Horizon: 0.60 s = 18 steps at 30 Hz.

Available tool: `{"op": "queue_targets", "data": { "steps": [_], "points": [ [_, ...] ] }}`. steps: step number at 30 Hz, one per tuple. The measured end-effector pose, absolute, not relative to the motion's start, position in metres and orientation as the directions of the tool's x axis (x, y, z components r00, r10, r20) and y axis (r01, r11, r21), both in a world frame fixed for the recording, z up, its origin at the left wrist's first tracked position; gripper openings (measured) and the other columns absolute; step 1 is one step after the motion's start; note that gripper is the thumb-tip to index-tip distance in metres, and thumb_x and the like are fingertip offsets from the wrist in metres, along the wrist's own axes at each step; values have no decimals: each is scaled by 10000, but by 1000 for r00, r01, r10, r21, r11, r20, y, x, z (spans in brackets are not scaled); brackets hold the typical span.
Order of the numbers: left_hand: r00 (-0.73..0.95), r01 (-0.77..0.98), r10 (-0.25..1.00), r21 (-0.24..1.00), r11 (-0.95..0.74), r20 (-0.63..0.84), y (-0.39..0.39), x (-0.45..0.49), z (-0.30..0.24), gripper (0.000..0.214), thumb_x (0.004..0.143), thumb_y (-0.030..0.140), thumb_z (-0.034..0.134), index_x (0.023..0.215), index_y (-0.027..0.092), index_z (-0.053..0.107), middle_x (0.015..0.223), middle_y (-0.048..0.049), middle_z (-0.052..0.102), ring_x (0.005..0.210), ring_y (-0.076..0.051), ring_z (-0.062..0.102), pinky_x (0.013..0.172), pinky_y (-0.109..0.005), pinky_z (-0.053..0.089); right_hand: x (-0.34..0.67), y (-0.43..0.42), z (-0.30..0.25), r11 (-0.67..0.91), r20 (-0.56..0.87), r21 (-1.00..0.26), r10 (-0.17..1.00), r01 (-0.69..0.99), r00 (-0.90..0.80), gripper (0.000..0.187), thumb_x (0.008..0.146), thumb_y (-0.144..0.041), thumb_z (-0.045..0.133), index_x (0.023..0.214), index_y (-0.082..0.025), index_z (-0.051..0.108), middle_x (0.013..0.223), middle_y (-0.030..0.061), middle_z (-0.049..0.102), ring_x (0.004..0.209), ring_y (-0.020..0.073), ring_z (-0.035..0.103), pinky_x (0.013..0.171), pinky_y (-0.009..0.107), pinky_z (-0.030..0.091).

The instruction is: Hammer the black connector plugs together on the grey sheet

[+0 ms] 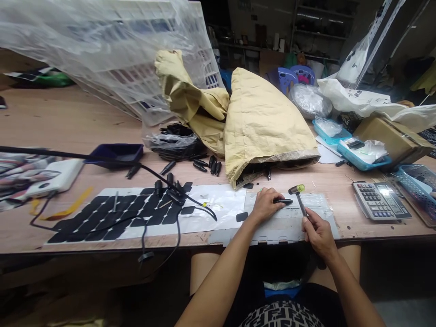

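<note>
My left hand (pixel 267 205) is closed around a small black cylindrical part (pixel 283 200), whose tip sticks out to the right. It rests over a grey-white plastic sheet (pixel 299 225) at the table's front edge. In my right hand (pixel 317 230) is a small hammer (pixel 301 200), gripped by its dark handle with the fingers wrapped round it. The hammer's head, with a yellow-green face, is raised just right of the black part and apart from it. Several similar black parts (pixel 214 165) lie loose to the left, in front of the paper sack.
A large yellow paper sack (pixel 265 122) opens toward me. Left are black stickers on white sheet (pixel 218 218), cables, a dark blue tray (pixel 116 154) and a bag of black parts (pixel 177 143). Right stand a calculator (pixel 379 200), blue baskets (pixel 364 154) and a cardboard box (pixel 391 136).
</note>
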State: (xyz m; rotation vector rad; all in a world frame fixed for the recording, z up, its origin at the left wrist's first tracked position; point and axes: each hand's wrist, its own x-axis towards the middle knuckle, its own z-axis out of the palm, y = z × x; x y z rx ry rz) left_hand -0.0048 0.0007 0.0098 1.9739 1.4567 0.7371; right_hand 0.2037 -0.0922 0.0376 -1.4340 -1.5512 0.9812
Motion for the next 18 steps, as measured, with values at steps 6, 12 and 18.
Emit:
{"op": "queue_targets", "data": {
  "steps": [6,12,18],
  "points": [
    [247,660,964,711,-240,97,2,-4,9,208,788,348,737,982,273,738,931,-6,655,1003,-228,495,910,-371,343,201,-86,37,25,-34,-920,989,390,-143,439,878,-436,594,1196,-151,695,593,-21,565,444,124,483,431,242,422],
    [248,648,963,721,-247,107,0,-4,9,197,790,349,726,966,260,739,939,-9,655,1014,-235,493,916,-378,342,207,-65,33,20,27,-966,999,256,23,521,866,-474,613,1239,-111,618,633,-35,558,427,108,481,444,252,426],
    [255,608,958,749,-262,128,-6,-5,18,178,824,347,691,964,243,727,938,-27,668,1003,-239,500,931,-386,353,213,-48,23,-42,-30,-985,997,170,75,526,796,-479,669,1176,-118,626,598,-53,548,407,101,474,372,220,388]
  ]
}}
